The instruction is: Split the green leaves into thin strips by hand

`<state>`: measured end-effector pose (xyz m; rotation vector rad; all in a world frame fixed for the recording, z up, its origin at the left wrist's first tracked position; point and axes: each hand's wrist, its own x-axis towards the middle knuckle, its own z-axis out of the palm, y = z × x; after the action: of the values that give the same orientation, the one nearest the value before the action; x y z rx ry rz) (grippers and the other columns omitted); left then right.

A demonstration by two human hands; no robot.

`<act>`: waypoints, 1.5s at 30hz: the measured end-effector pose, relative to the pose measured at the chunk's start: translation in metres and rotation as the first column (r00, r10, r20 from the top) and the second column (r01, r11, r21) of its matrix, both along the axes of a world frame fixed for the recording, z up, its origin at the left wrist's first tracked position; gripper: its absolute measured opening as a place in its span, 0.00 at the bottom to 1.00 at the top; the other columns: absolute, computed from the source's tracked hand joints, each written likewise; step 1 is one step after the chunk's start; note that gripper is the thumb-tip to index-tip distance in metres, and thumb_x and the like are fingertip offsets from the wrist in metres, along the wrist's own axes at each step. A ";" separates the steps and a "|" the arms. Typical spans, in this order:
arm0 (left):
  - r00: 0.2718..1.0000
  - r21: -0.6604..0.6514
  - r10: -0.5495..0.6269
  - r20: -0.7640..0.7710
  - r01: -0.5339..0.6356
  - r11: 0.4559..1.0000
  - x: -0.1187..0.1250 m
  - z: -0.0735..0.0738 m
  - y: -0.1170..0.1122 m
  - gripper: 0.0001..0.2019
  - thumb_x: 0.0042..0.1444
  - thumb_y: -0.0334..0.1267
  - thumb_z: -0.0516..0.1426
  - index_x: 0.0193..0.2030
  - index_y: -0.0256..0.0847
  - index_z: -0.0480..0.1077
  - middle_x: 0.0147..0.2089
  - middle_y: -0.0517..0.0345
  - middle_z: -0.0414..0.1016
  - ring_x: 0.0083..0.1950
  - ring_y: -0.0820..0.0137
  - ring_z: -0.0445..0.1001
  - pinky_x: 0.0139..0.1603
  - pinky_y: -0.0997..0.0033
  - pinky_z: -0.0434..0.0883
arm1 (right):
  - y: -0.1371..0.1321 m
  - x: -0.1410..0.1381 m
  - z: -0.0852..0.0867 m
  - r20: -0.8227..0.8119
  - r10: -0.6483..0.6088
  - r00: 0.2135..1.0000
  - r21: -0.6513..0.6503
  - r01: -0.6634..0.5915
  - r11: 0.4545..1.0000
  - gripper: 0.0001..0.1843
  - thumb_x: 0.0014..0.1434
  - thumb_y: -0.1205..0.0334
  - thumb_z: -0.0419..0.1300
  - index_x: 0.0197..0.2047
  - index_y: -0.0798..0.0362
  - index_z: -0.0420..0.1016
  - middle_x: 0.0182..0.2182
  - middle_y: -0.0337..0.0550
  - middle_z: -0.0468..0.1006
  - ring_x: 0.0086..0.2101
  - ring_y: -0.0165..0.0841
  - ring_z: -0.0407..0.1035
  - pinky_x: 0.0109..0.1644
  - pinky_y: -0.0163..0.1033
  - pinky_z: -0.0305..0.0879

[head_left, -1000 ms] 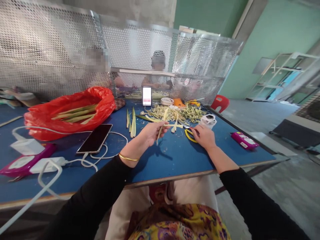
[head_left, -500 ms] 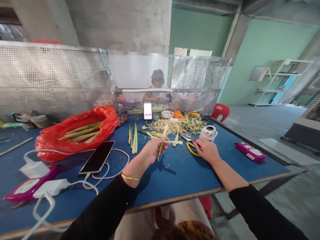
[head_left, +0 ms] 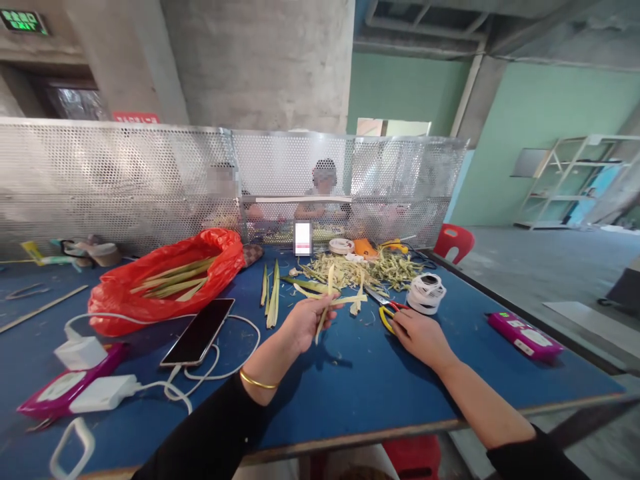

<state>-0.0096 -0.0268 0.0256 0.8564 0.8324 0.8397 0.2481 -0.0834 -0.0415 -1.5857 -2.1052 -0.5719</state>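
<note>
My left hand (head_left: 311, 321) is pinched around several pale leaf strips (head_left: 331, 280), which cross one another just above the table. A gold bangle is on that wrist. On the right, my right hand (head_left: 425, 339) has its fingers closed at the handles of a pair of scissors (head_left: 386, 319), with one yellow and one red handle. The blades point away toward a heap of leaf scraps (head_left: 345, 268). A roll of white tape (head_left: 427, 293) stands just beyond my right hand. Green leaf pieces (head_left: 273, 297) lie to the left of my left hand.
A red plastic bag (head_left: 113, 303) of long leaves sits left on the blue table (head_left: 360, 393). A phone (head_left: 199, 332) with white cables and a purple power bank (head_left: 75, 387) lies nearer. Another purple device (head_left: 525, 335) lies right. People sit behind a perforated metal screen (head_left: 290, 163).
The view has tilted up a little, so everything sits lower in the picture. My left hand keeps the leaf strips; my right hand stays at the scissors, shifted slightly toward me.
</note>
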 end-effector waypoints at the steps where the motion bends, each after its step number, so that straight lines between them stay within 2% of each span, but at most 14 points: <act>1: 1.000 -0.003 0.003 0.008 -0.003 1.000 -0.001 0.001 0.000 0.10 0.53 0.34 0.58 0.42 0.33 0.74 0.37 0.50 0.78 0.24 0.79 0.70 0.21 0.83 0.66 | 0.000 -0.001 0.000 -0.003 -0.008 1.000 0.003 0.008 1.000 0.17 0.63 0.58 0.47 0.27 0.53 0.70 0.27 0.45 0.75 0.29 0.32 0.69 0.32 0.34 0.56; 8: 0.997 -0.010 0.043 0.058 -0.043 0.999 -0.003 -0.001 0.003 0.11 0.54 0.35 0.58 0.43 0.34 0.73 0.39 0.50 0.78 0.25 0.79 0.71 0.23 0.82 0.68 | -0.002 -0.008 0.003 -0.112 -0.047 0.993 0.022 0.050 0.999 0.17 0.63 0.57 0.48 0.27 0.53 0.71 0.28 0.46 0.75 0.29 0.33 0.69 0.31 0.35 0.56; 10: 0.995 0.006 0.060 0.080 -0.060 0.998 -0.003 -0.004 0.005 0.11 0.53 0.35 0.58 0.43 0.34 0.73 0.39 0.50 0.78 0.25 0.79 0.71 0.22 0.82 0.67 | -0.001 -0.017 0.008 -0.239 0.006 0.971 -0.003 -0.007 1.000 0.16 0.62 0.56 0.49 0.30 0.53 0.72 0.29 0.46 0.76 0.31 0.35 0.69 0.33 0.36 0.58; 12: 0.992 0.012 0.076 0.099 -0.077 0.997 -0.002 -0.008 0.007 0.11 0.54 0.34 0.58 0.44 0.34 0.73 0.38 0.49 0.79 0.24 0.79 0.71 0.22 0.82 0.67 | 0.005 -0.031 0.016 -0.430 0.085 0.899 -0.074 -0.129 0.989 0.12 0.60 0.55 0.53 0.35 0.52 0.73 0.32 0.45 0.76 0.33 0.35 0.69 0.37 0.37 0.61; 13: 0.991 0.008 0.079 0.104 -0.080 0.997 -0.002 -0.009 0.007 0.11 0.54 0.34 0.58 0.44 0.34 0.73 0.39 0.49 0.79 0.24 0.79 0.71 0.22 0.82 0.67 | 0.009 -0.041 0.021 -0.556 0.107 0.824 -0.105 -0.198 0.975 0.12 0.58 0.54 0.55 0.40 0.51 0.73 0.33 0.44 0.76 0.32 0.35 0.69 0.37 0.38 0.62; 15: 0.991 -0.006 0.078 0.108 -0.078 0.997 -0.001 -0.010 0.007 0.11 0.53 0.34 0.59 0.44 0.34 0.73 0.39 0.49 0.79 0.25 0.78 0.72 0.22 0.82 0.68 | 0.021 -0.064 0.031 -0.801 0.095 0.591 -0.146 -0.348 0.926 0.18 0.55 0.53 0.58 0.47 0.51 0.70 0.29 0.41 0.75 0.29 0.34 0.68 0.33 0.37 0.63; 17: 0.992 -0.010 0.074 0.106 -0.074 0.997 0.000 -0.011 0.006 0.12 0.53 0.34 0.59 0.44 0.34 0.73 0.39 0.49 0.79 0.25 0.78 0.72 0.23 0.82 0.67 | 0.033 -0.086 0.039 -0.934 0.082 0.348 -0.099 -0.473 0.876 0.20 0.52 0.53 0.61 0.47 0.52 0.70 0.26 0.38 0.73 0.26 0.33 0.66 0.30 0.37 0.62; 18: 0.992 -0.009 0.079 0.102 -0.078 0.997 0.001 -0.011 0.006 0.12 0.52 0.35 0.60 0.43 0.34 0.74 0.38 0.49 0.79 0.25 0.78 0.73 0.22 0.82 0.67 | 0.039 -0.096 0.042 -0.970 0.060 0.237 -0.063 -0.479 0.876 0.20 0.51 0.53 0.62 0.46 0.53 0.71 0.24 0.37 0.72 0.25 0.32 0.65 0.29 0.36 0.62; 21: 0.992 -0.027 0.105 0.075 -0.103 0.994 0.002 -0.012 0.007 0.11 0.51 0.35 0.60 0.41 0.34 0.74 0.36 0.50 0.79 0.24 0.78 0.72 0.22 0.82 0.66 | 0.052 -0.114 0.044 -0.992 0.098 0.083 0.048 -0.464 0.884 0.10 0.51 0.55 0.62 0.34 0.53 0.74 0.19 0.34 0.68 0.22 0.29 0.62 0.28 0.35 0.59; 24: 0.995 -0.031 0.084 0.045 -0.082 0.996 0.000 -0.016 0.009 0.13 0.50 0.39 0.61 0.41 0.34 0.75 0.37 0.49 0.79 0.27 0.75 0.74 0.26 0.80 0.67 | 0.055 -0.116 0.039 -0.993 0.114 0.030 0.084 -0.493 0.866 0.08 0.53 0.57 0.61 0.29 0.53 0.73 0.18 0.33 0.67 0.22 0.28 0.61 0.29 0.35 0.58; 29: 1.000 -0.058 -0.007 0.014 0.008 0.998 -0.003 -0.024 0.010 0.22 0.51 0.51 0.58 0.45 0.34 0.74 0.38 0.46 0.79 0.34 0.68 0.76 0.37 0.72 0.70 | 0.049 -0.106 0.030 -1.000 0.002 -0.031 0.018 -0.512 0.859 0.08 0.54 0.58 0.61 0.31 0.53 0.74 0.20 0.34 0.69 0.22 0.27 0.61 0.29 0.35 0.58; 36: 0.996 -0.085 0.092 0.020 -0.090 0.992 -0.002 -0.033 0.014 0.14 0.51 0.41 0.60 0.41 0.33 0.75 0.31 0.50 0.79 0.31 0.70 0.75 0.37 0.73 0.70 | 0.049 -0.107 0.023 -0.983 -0.135 -0.125 -0.054 -0.501 0.864 0.09 0.53 0.56 0.62 0.31 0.54 0.74 0.23 0.36 0.70 0.22 0.27 0.62 0.28 0.35 0.59; 40: 0.993 -0.086 0.117 0.033 -0.114 0.990 -0.001 -0.033 0.013 0.14 0.50 0.41 0.61 0.40 0.33 0.75 0.30 0.50 0.79 0.30 0.71 0.75 0.37 0.73 0.71 | 0.049 -0.109 0.020 -0.963 -0.192 -0.190 -0.068 -0.519 0.852 0.10 0.52 0.55 0.63 0.30 0.54 0.74 0.22 0.36 0.70 0.22 0.28 0.62 0.28 0.35 0.59; 45: 0.995 -0.060 0.098 0.001 -0.098 0.993 0.002 -0.031 0.009 0.14 0.53 0.43 0.58 0.40 0.33 0.75 0.31 0.49 0.79 0.30 0.71 0.76 0.36 0.74 0.71 | 0.050 -0.107 0.022 -0.958 -0.200 -0.206 -0.069 -0.510 0.858 0.10 0.51 0.55 0.64 0.29 0.54 0.74 0.21 0.35 0.70 0.22 0.27 0.62 0.27 0.35 0.59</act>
<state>-0.0079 -0.0174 -0.0051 0.7662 0.8977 0.8974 0.1410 -0.0337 -0.0199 -1.0285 -0.9272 1.2102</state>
